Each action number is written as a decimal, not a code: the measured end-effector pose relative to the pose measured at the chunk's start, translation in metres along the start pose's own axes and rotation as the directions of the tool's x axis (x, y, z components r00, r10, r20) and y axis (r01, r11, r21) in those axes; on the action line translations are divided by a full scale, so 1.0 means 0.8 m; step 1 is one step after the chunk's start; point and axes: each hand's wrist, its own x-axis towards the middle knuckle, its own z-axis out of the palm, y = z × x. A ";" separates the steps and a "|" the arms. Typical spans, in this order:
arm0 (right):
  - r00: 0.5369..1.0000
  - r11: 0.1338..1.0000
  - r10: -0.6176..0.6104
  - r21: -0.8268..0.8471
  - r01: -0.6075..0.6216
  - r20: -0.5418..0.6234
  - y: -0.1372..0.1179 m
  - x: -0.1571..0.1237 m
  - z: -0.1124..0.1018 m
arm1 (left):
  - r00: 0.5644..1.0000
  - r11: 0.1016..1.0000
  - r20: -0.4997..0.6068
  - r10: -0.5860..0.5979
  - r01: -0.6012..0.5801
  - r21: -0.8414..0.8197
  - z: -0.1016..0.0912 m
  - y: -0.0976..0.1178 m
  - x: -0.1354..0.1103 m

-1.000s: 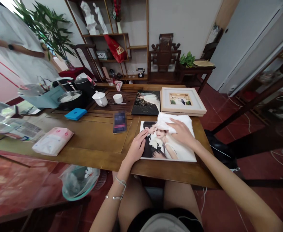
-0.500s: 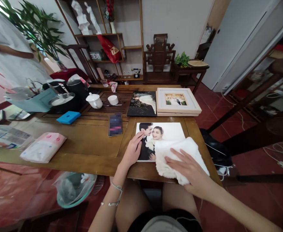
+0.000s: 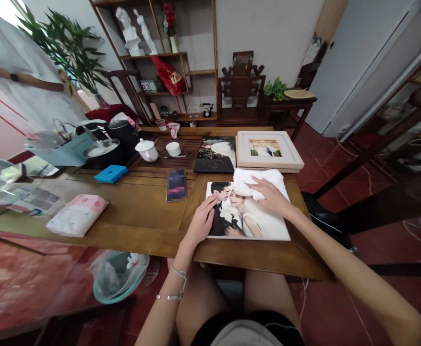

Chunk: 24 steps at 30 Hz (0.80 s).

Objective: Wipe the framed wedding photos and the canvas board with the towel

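Fingers of the left hand (image 3: pixel 201 218): stretched out and close together, lying flat on the 9 o'clock edge of the wedding print (image 3: pixel 264 225). They press on it and curl round nothing.
Fingers of the right hand (image 3: pixel 272 197): extended and slightly fanned, palm down on the white cloth (image 3: pixel 246 179). They pin it to the print and are not closed round it.
Bracelet (image 3: pixel 176 284): on the left wrist, below the table's near edge.
Wedding print: flat on the wooden table (image 3: pixel 141 211) straight ahead of the person, long axis running 9 to 3 o'clock.
White cloth: bunched on the print's far corner, about 1 o'clock, partly under the right hand and reaching past the fingertips toward 12.
Key relation: the print's uncovered face lies from the right fingertips toward 6 and 7 o'clock. The right hand is the nearer one to the cloth, and the left hand sits across the print at 9.
Blurred card (image 3: pixel 176 184): propped on the table just beside the print, at its 10 o'clock.
Dark print (image 3: pixel 215 154) and framed photo (image 3: pixel 270 149): side by side at 11 and 12 o'clock, with the frame's near edge touching the cloth.
Tissue pack (image 3: pixel 77 215): well apart at 9 o'clock.
Another person (image 3: pixel 19 81): stands at far 10 o'clock, one forearm showing.
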 end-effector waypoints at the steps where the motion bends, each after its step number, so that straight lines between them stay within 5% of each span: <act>1: 1.000 1.000 -0.015 0.001 0.015 -0.003 -0.006 -0.013 0.001 | 1.000 1.000 -0.002 0.001 -0.001 -0.002 0.000 0.000 0.000; 7: 0.992 0.996 -0.094 0.007 0.094 0.080 -0.075 -0.133 0.002 | 1.000 1.000 -0.014 0.018 -0.018 -0.011 0.001 -0.001 0.000; 11: 0.974 0.992 -0.129 0.036 0.124 0.186 -0.106 -0.166 -0.003 | 1.000 1.000 -0.008 0.029 -0.029 -0.002 0.001 -0.004 0.000; 14: 0.974 0.993 -0.117 0.053 0.108 0.196 -0.096 -0.143 -0.005 | 0.999 0.999 -0.005 0.032 -0.032 0.009 0.001 -0.005 0.000; 20: 0.996 0.999 -0.033 0.017 0.032 0.085 -0.041 -0.024 0.004 | 0.999 0.999 -0.015 0.038 -0.038 0.012 0.002 -0.006 0.001; 24: 0.998 0.997 0.046 -0.072 -0.042 0.052 -0.035 0.025 0.010 | 0.999 0.999 -0.008 0.039 -0.038 0.013 0.001 -0.005 0.001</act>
